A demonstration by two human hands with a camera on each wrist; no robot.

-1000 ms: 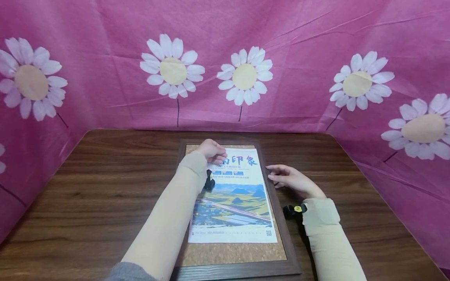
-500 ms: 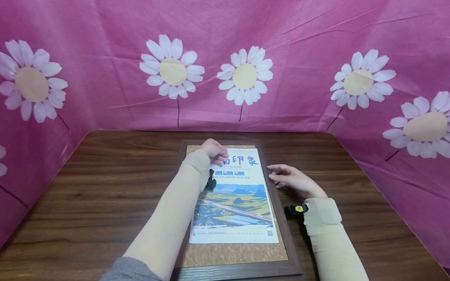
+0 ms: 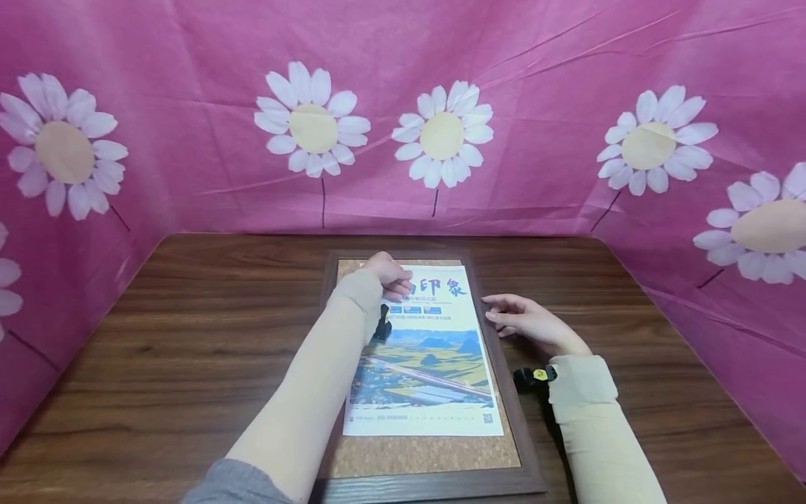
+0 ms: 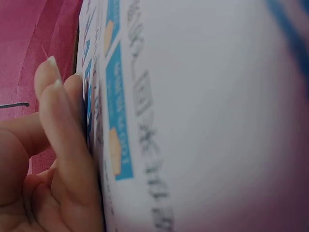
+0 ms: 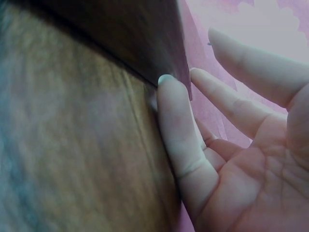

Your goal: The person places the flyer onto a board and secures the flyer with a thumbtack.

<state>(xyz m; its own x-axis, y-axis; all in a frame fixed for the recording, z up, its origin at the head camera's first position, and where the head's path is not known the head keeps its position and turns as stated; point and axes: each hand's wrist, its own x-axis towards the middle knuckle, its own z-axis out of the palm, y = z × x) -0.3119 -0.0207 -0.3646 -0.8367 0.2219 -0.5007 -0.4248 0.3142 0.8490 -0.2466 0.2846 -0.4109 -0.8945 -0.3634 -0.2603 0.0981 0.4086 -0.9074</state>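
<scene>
My left hand [image 3: 392, 275] lies over the upper left part of a printed poster [image 3: 434, 378], covering some of its large title lettering. In the left wrist view, its fingers [image 4: 67, 140] rest along the poster's surface, and I see nothing held between them. The poster lies on a cork board [image 3: 418, 455] with a dark brown wooden frame [image 3: 434, 484]. Beside the right edge of that frame is my right hand [image 3: 535, 325], thumb and fingers spread. Its nearest fingertip [image 5: 169, 87] touches the frame's side close to the tabletop in the right wrist view.
The board lies on a brown wood-grain table [image 3: 208, 336]. A pink cloth [image 3: 378, 203] printed with daisies hangs behind the table and along both sides. Black wrist cameras sit at the left wrist [image 3: 383, 325] and the right wrist [image 3: 532, 378].
Both hands keep nearly the same places on the poster and by the frame. The whole scene has shifted slightly to the right in the head view.
</scene>
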